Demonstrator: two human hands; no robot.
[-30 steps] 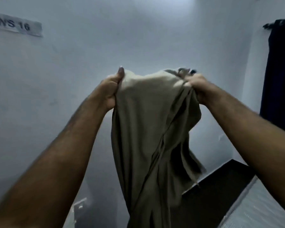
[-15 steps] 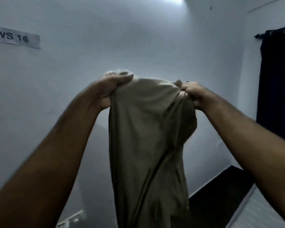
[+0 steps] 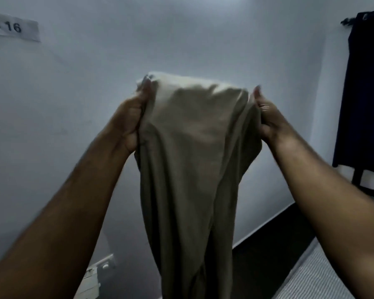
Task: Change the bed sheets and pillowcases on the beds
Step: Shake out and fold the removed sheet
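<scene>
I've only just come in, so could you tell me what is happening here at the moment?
A person is holding up a beige cloth, probably a sheet or pillowcase, in front of a pale wall. The left hand and the right hand each grip one side of its top edge, raised and spread apart, so the cloth hangs down between the arms. A striped mattress shows at lower right, and a dark curtain hangs at the far right.

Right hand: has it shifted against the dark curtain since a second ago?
Yes. The right hand has moved away from the left hand, toward the dark curtain, spreading the beige cloth wider.
</scene>
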